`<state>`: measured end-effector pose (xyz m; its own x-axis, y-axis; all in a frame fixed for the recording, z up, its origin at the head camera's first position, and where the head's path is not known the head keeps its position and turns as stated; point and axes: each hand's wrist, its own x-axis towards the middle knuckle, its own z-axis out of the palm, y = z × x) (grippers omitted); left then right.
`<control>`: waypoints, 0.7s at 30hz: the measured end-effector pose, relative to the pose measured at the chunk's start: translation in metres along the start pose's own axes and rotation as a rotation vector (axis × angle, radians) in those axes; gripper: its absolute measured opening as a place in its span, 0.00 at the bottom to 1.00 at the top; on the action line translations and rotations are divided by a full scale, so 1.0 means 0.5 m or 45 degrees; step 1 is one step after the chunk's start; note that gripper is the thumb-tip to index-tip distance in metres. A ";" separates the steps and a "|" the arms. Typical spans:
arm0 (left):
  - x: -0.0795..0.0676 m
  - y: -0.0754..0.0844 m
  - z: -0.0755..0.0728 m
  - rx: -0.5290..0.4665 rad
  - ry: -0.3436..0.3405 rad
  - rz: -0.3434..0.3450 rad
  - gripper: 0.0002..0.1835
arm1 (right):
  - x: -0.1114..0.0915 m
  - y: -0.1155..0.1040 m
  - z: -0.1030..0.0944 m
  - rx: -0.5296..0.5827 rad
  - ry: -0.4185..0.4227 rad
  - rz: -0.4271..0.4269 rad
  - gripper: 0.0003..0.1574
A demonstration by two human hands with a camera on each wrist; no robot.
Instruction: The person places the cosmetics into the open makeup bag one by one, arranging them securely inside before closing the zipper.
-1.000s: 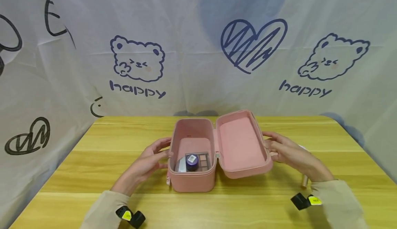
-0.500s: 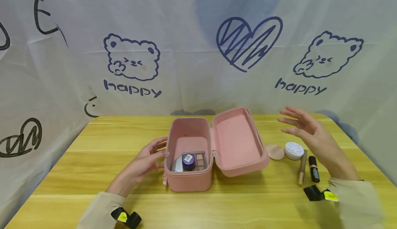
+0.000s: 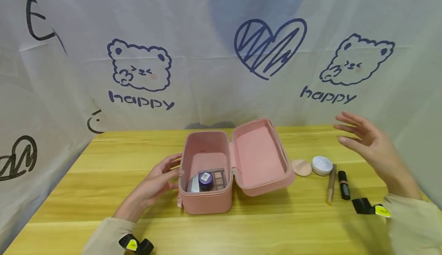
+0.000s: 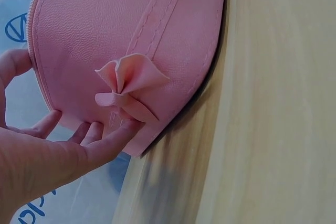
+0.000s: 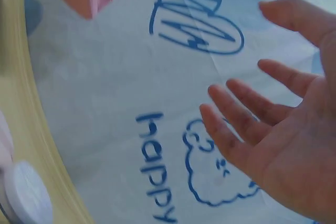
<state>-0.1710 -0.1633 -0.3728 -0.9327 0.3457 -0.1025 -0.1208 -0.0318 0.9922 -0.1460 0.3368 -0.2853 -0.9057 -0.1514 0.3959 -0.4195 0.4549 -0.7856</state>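
Note:
A pink cosmetic case (image 3: 207,203) stands on the table with its lid (image 3: 260,155) swung out to the right. Inside lie a dark purple jar (image 3: 206,181), an eyeshadow palette (image 3: 220,180) and a pale silvery item (image 3: 194,184). My left hand (image 3: 159,180) rests its spread fingertips against the case's left side, by the rim. In the left wrist view those fingers lie beside a pink bow (image 4: 128,85) on the case wall. Held in the air over the table's right side, my right hand (image 3: 378,147) has loosely bent, spread fingers and holds nothing.
Right of the lid lie a round beige puff (image 3: 302,168), a white round compact (image 3: 322,165), a slim gold-brown tube (image 3: 331,184) and a black lipstick tube (image 3: 343,185). A printed cloth (image 3: 200,74) hangs behind the wooden table (image 3: 262,228).
My right hand has left the lid's edge and moved right and up, uncovering the items on the table. The lid stays open, and my left hand stays at the case's side.

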 end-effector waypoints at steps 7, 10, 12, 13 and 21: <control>-0.012 0.004 -0.010 0.007 0.010 -0.002 0.36 | 0.017 0.045 -0.013 -0.296 -0.054 0.271 0.44; -0.015 0.003 -0.013 0.002 0.008 -0.005 0.37 | 0.024 0.072 -0.009 -0.369 -0.160 0.376 0.46; -0.016 0.002 -0.014 0.001 0.014 -0.010 0.37 | 0.026 0.090 -0.006 -0.351 -0.234 0.418 0.46; -0.017 0.002 -0.014 0.001 0.018 -0.014 0.37 | 0.026 0.098 -0.004 -0.322 -0.265 0.435 0.45; -0.014 0.001 -0.009 -0.004 0.034 -0.034 0.37 | 0.023 0.130 0.008 -0.235 -0.407 0.635 0.47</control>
<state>-0.1661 -0.1701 -0.3718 -0.9378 0.3215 -0.1308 -0.1468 -0.0261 0.9888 -0.1840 0.3611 -0.3335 -0.9754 -0.1237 -0.1823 0.0509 0.6787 -0.7326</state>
